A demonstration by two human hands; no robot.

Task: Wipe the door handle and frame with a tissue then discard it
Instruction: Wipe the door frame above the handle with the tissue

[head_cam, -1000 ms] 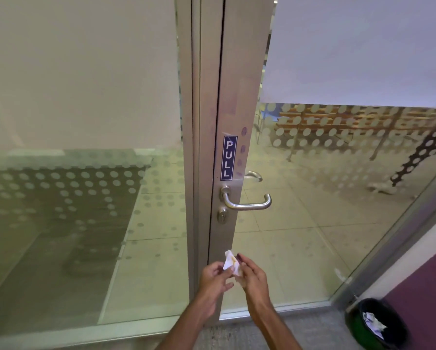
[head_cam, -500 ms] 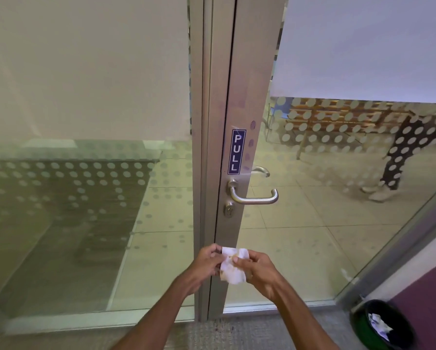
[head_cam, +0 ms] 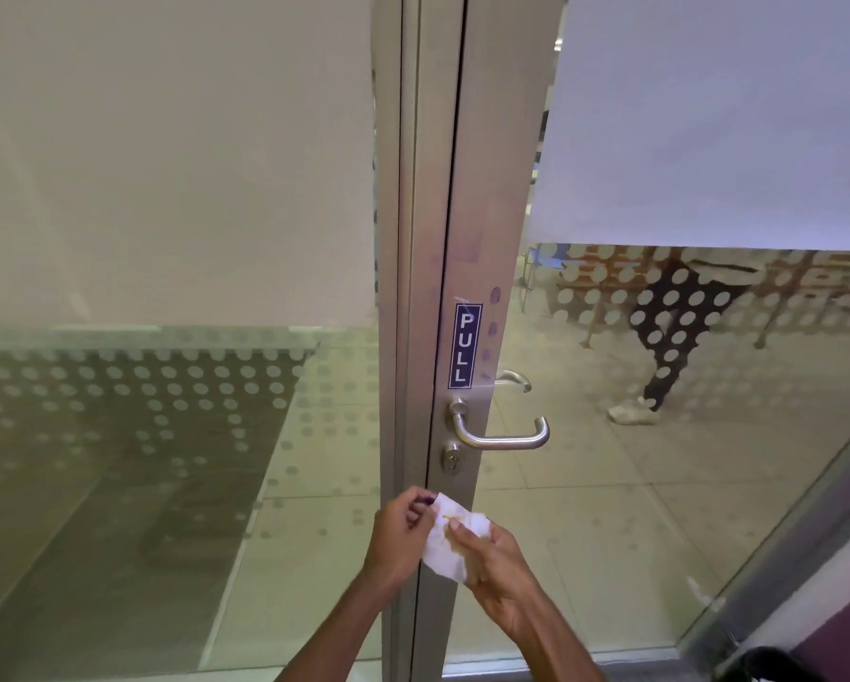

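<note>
Crumpled, stained white tissue [head_cam: 450, 543] is pinched between left hand [head_cam: 398, 539] and right hand [head_cam: 494, 558]; door handle [head_cam: 499, 435] hangs clear above them.

Pale tiled floor [head_cam: 585, 534] shows through the glass. At right — a walker's white shoe [head_cam: 630, 414] rests on it.

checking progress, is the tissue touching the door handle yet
No, the tissue is held between the left hand and right hand well below the door handle, with a clear gap between them.
</note>
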